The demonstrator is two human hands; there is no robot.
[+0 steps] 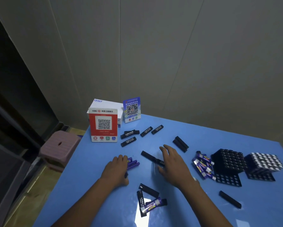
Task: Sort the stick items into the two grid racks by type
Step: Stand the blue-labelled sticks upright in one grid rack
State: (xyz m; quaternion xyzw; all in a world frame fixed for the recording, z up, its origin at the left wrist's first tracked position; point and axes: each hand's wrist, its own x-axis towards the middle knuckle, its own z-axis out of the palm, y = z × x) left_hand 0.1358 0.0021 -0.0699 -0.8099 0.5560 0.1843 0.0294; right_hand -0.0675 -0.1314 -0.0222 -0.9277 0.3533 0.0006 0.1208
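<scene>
Two racks (230, 160) stand right of the scattered sticks (203, 166).

**Person's body – what's visible**

Two bare forearms enter from bottom edge; no sleeves in view on either, no gloves. Left hand (117, 169) bare, no ring or band visible. Right hand (173, 166) also bare – something small & pale/metallic glints at the wrist (195, 179), poss. a watch or bracelet, too blurred to tell. Nails & finer detail can't be made out. No other body parts in frame.

Left hand (117, 169) curled — right hand (172, 163) spread
</scene>
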